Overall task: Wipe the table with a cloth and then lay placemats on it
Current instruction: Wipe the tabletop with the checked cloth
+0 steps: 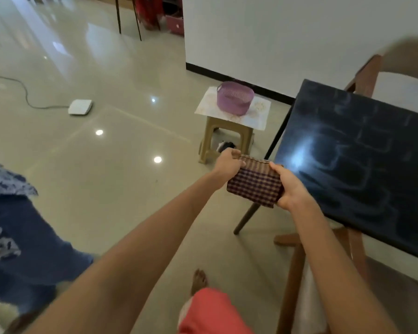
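A folded checked cloth (255,183), purple and tan, is held in the air just left of the black table's (362,165) near left corner. My left hand (227,163) grips its upper left edge. My right hand (290,186) clasps its right side. The table top is dark and shiny, with pale damp streaks and a bright light reflection on it. A pale patterned placemat (258,115) lies on a small beige stool (223,141) beyond the cloth, under a purple basket (234,97).
Wooden chairs stand at the table's far side (369,73) and near side (297,273). A white box (80,107) with a cable lies on the glossy tiled floor. Blue patterned fabric (12,227) sits at the left. A white wall (287,39) rises behind.
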`<state>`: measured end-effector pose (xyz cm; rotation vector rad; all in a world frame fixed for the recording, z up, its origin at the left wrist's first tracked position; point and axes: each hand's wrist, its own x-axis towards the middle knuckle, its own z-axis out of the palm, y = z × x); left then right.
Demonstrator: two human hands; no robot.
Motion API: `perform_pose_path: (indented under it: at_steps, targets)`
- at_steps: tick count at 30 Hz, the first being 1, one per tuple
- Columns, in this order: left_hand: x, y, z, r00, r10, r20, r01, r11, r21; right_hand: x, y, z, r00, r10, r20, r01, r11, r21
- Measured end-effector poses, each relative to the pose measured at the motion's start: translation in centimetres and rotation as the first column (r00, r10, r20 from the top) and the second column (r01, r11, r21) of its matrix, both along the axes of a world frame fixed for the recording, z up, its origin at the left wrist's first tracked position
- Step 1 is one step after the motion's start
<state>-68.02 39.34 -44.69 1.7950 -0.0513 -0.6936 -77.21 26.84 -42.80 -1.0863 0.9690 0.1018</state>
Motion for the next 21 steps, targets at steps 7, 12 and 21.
perform_pose_path:
  at_steps: [7,12,21]
  targets:
    - [19.2,-2.9,-0.1,0.999,0.007,0.035,-0.007,1.000,-0.005,19.6,-2.9,0.1,1.000,-0.002,0.006,0.003,1.000,-0.013]
    - [32.6,-5.9,-1.4,0.999,0.004,0.054,-0.004,1.000,-0.004,33.6,-5.9,-1.9,0.999,-0.039,-0.009,0.038,0.999,-0.020]
    - [53.8,-13.7,-5.0,0.997,-0.050,0.062,0.045,0.996,0.077,54.2,-13.6,-6.3,0.987,-0.161,-0.005,0.161,0.987,0.002]
